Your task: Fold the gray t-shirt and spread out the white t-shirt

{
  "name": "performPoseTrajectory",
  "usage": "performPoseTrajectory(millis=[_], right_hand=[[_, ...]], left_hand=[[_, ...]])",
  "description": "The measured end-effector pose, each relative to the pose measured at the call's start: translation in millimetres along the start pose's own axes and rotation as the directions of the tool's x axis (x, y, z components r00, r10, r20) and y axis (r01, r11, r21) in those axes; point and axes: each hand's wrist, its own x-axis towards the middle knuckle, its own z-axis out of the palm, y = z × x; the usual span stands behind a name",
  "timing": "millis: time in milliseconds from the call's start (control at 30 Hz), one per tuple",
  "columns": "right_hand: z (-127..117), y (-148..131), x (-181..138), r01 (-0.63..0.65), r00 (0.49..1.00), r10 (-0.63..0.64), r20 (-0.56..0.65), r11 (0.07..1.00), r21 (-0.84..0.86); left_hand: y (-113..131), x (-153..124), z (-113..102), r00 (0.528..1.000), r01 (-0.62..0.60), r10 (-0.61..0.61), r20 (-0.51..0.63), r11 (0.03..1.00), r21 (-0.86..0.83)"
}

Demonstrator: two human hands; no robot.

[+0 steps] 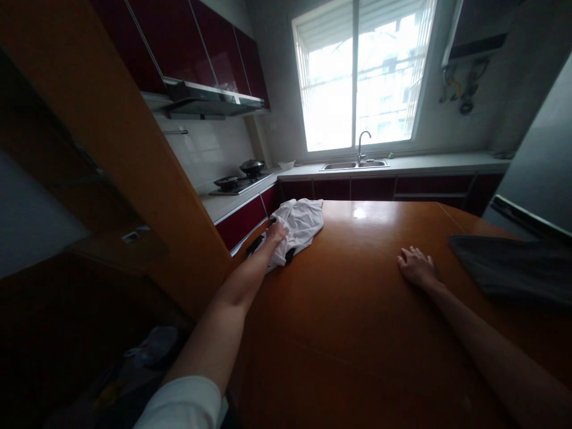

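Observation:
Crumpled white clothing [306, 221] with some black parts lies in a heap at the table's far left edge. My left hand [277, 231] reaches out to it, its fingers closed on the white cloth. Folds of the garment partly hide the fingertips. My right hand [416, 266] rests palm down on the bare wooden table [348, 298], its fingers spread and holding nothing. To the right of that hand lies a dark grey folded cloth [500, 265].
Beyond the table runs a white counter [308, 173] with a sink [339, 167] and faucet [360, 143]. Two pans stand on the stove [241, 186] at left. A wooden partition [147, 161] rises close to my left arm. A grey appliance [543, 143] stands at right.

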Motion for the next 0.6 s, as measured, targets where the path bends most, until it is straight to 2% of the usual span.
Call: performPoseTrajectory(millis=[67,167,267,333,367,433,467,533,600], right_hand=[[-0.8,-1.0,-0.5,0.004,1.0,-0.004,-0.004,1.0,-0.004],[-0.5,-1.7,-0.7,0.004,1.0,-0.004,-0.014,1.0,-0.005],[0.2,-1.5,-0.7,-0.002,1.0,0.002,-0.026,1.0,0.002],[-1.0,-1.6,-0.8,-0.001,1.0,0.002,-0.029,1.0,0.014],[-2.4,-1.8,-0.9,0.0,1.0,0.001,-0.029,1.0,0.024],[-6.3,-2.1,-0.6,-0.009,0.999,0.011,-0.035,0.998,0.063],[-8.6,-2.1,-0.2,-0.017,0.999,0.021,-0.041,0.996,0.092],[-12.9,-1.4,0.6,-0.033,0.998,0.043,-0.053,0.985,0.167],[-16.2,-0.1,1.2,-0.049,0.996,0.066,-0.066,0.969,0.242]], left_hand=[[12.3,-1.1,-8.3,0.999,-0.043,0.042,-0.018,0.999,-0.033],[43.8,-11.1,-18.8,0.985,-0.156,0.149,-0.089,0.984,-0.083],[85.7,-36.0,-22.7,0.945,-0.298,0.275,-0.177,0.946,-0.123],[113.8,-63.2,-20.0,0.906,-0.398,0.362,-0.219,0.905,-0.152],[126.1,-80.1,-16.8,0.877,-0.46,0.416,-0.239,0.871,-0.173],[144.6,-118.8,-7.4,0.777,-0.627,0.566,-0.276,0.735,-0.258],[150.1,-139.1,-1.5,0.729,-0.684,0.636,-0.252,0.667,-0.297],[153.5,-176.2,11.1,0.629,-0.743,0.768,-0.122,0.547,-0.386],[149.5,-200.4,21.7,0.507,-0.766,0.862,0.017,0.459,-0.45]])
